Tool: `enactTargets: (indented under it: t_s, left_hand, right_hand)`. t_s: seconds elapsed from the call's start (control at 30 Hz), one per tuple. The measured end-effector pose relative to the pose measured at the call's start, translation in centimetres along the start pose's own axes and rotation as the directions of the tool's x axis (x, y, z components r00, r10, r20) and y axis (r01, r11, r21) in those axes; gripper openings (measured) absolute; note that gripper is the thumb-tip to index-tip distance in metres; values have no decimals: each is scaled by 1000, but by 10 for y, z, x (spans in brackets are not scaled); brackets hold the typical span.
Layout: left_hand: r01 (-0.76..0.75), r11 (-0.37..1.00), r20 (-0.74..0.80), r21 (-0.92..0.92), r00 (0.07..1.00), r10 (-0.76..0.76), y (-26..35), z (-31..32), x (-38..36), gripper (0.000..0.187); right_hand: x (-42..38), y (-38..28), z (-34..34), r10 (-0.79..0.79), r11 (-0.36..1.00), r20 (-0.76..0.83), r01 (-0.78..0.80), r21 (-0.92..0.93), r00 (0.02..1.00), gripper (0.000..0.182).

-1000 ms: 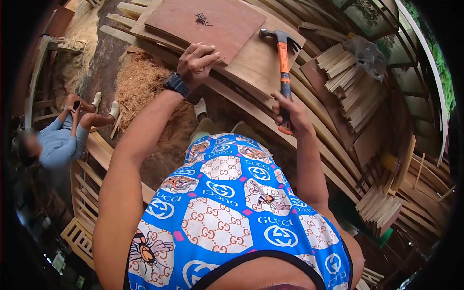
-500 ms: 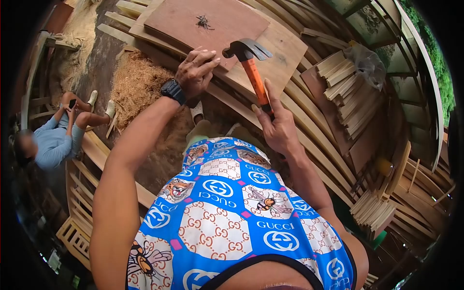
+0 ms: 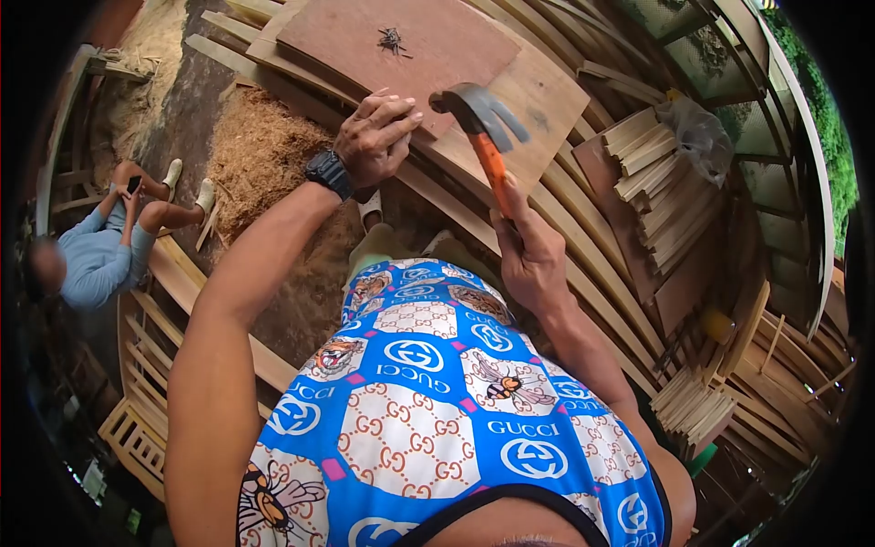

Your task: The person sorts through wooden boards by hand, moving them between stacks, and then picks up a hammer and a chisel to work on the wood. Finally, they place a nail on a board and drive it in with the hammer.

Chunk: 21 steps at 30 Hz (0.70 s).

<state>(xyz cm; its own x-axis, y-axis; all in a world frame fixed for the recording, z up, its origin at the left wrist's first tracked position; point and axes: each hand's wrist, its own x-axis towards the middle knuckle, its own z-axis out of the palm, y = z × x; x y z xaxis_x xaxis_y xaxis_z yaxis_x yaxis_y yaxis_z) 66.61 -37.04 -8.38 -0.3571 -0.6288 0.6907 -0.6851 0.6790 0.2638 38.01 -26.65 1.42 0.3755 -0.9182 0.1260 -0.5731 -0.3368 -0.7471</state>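
In my right hand (image 3: 530, 248) is a claw hammer (image 3: 490, 166) with an orange handle and a dark metal head. Its head is raised near the edge of a reddish-brown board (image 3: 465, 50), with the claw pointing right. My left hand (image 3: 375, 139), wearing a black watch (image 3: 329, 173), is at the board's near edge with its fingers bent together. Whatever those fingers may hold is too small or hidden to make out. On the board lies a small heap of nails (image 3: 392, 41). A lighter plywood sheet (image 3: 551, 109) lies underneath the board.
Long wooden strips (image 3: 592, 242) run beneath the plywood. To the right are stacked short slats (image 3: 670, 210) and a clear plastic bag (image 3: 697, 128). Wood shavings (image 3: 260, 159) are piled at left. Beyond a wooden bench frame (image 3: 146, 365), a seated person (image 3: 105, 260) holds a phone.
The hammer has turned in my right hand, its head now lower and the claw swung further down. My right hand has shifted slightly down and right. My left hand stays almost in place.
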Motion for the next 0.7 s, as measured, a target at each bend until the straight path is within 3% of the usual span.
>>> enactTargets:
  t_s: [0.03, 0.13, 0.2, 0.27, 0.47, 0.5, 0.6, 0.67, 0.7]
  left_hand:
    - [3, 1000, -2, -5, 1000, -3, 1, 0, 0, 33]
    - [5, 1000, -7, -5, 1000, -5, -2, 4, -2, 33]
    - [-2, 1000, -10, -2, 1000, 2, 0, 6, -3, 33]
    - [-7, 1000, 24, -26, 1000, 7, -2, 2, -1, 34]
    - [6, 999, -10, -47, 1000, -6, -1, 10, -3, 38]
    - [4, 999, -14, -50, 1000, -5, 0, 11, -4, 38]
    - [1, 1000, -18, -4, 1000, -1, -3, 9, 0, 35]
    - [11, 999, -27, -37, 1000, -12, -1, 13, -3, 35]
    - [15, 999, -36, -32, 999, -16, -3, 13, 0, 35]
  right_hand:
    - [-2, -2, 0, -132, 991, -127, 133, 4, 983, 67]
    - [-5, 10, 8, -265, 961, -269, 275, -2, 926, 67]
    - [1, 27, 13, -15, 991, 16, 17, -131, 1000, 69]
    - [11, 25, 9, -26, 995, 4, 27, -92, 1000, 70]
    - [0, 16, 11, -307, 952, -228, 296, -81, 924, 71]
    - [1, 24, 11, -152, 980, -62, 142, -140, 986, 70]
    - [11, 27, 4, -22, 989, 37, 27, -148, 999, 70]
    - [11, 18, 2, -23, 991, 24, 26, -133, 999, 69]
    - [9, 14, 1, -136, 987, -83, 128, -97, 987, 69]
